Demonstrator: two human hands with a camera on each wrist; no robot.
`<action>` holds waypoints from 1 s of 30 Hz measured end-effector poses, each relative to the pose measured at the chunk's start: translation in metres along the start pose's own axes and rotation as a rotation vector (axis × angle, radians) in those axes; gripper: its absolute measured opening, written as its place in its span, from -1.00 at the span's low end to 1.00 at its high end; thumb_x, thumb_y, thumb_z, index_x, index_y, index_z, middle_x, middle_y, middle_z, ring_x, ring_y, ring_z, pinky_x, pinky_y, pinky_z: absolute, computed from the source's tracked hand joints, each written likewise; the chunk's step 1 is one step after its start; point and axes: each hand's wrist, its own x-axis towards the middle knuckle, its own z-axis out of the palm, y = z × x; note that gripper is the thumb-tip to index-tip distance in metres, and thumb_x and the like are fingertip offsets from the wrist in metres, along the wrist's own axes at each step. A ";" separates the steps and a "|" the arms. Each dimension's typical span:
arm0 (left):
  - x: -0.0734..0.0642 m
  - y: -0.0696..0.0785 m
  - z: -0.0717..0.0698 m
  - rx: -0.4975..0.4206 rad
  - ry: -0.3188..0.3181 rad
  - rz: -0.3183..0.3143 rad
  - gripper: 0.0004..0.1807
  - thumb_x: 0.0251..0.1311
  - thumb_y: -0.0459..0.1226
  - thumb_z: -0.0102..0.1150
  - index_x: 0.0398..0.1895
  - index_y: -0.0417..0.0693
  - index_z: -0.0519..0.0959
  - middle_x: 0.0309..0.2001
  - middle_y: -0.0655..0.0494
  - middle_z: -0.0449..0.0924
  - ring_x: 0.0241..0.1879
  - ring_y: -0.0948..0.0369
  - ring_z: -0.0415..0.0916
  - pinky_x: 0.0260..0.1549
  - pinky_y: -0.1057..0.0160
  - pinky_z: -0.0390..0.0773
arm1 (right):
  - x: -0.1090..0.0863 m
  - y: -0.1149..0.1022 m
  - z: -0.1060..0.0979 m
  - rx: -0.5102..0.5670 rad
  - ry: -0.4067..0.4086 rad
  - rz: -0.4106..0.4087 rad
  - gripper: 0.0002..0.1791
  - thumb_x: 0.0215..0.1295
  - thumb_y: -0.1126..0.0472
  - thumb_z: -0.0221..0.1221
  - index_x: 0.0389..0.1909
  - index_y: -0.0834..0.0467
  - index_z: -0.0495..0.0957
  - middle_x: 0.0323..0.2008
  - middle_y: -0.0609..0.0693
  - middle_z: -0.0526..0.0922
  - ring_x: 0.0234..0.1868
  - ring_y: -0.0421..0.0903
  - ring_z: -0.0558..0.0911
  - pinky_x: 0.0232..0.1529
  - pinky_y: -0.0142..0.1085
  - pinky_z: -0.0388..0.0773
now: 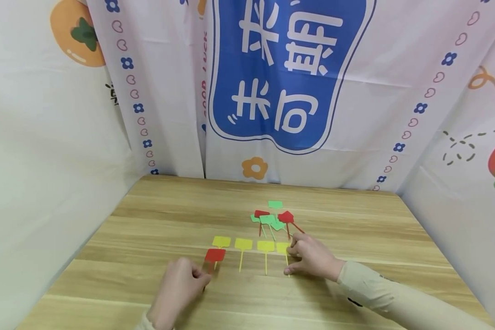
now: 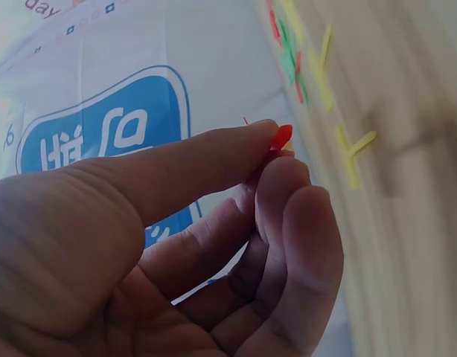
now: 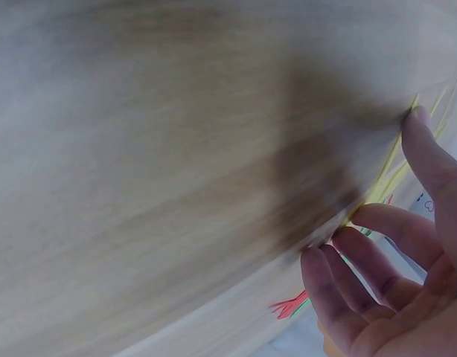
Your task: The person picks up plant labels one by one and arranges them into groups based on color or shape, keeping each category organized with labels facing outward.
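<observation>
While the left hand (image 1: 182, 280) pinches a red tag (image 1: 215, 255), the right hand (image 1: 315, 257), unclenched, touches the rightmost yellow tag (image 1: 282, 248).

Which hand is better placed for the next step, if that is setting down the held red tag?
Likely the left hand: it pinches the red tag, which overlaps the leftmost yellow tag in the head view. The right hand is farther off, touching the rightmost yellow tag.
</observation>
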 end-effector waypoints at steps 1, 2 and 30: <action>-0.001 -0.002 0.001 -0.001 -0.002 0.001 -0.57 -0.03 -0.42 0.36 -0.94 0.01 0.44 -0.87 0.37 0.23 -0.77 0.38 0.09 -0.76 0.42 0.09 | 0.000 0.000 0.000 -0.003 0.002 -0.002 -0.57 -0.11 -0.14 0.51 -0.52 0.11 0.62 -0.38 -0.13 0.38 -0.41 -0.21 0.34 -0.41 -0.33 0.38; -0.003 -0.004 0.002 0.000 -0.006 -0.002 -0.57 -0.04 -0.42 0.35 -0.93 0.02 0.43 -0.87 0.37 0.23 -0.77 0.38 0.09 -0.77 0.42 0.09 | 0.001 0.000 0.000 -0.005 0.002 -0.004 -0.57 -0.11 -0.14 0.51 -0.52 0.10 0.61 -0.38 -0.13 0.38 -0.41 -0.21 0.34 -0.41 -0.33 0.38; -0.008 -0.023 0.013 0.037 -0.132 -0.128 -0.54 -0.20 -0.44 0.34 -0.95 0.03 0.27 -0.89 0.33 0.10 -0.79 0.34 0.07 -0.73 0.38 0.11 | 0.002 0.001 0.003 0.010 -0.007 0.010 -0.56 -0.11 -0.16 0.51 -0.58 0.08 0.56 -0.40 -0.12 0.35 -0.42 -0.20 0.33 -0.45 -0.35 0.32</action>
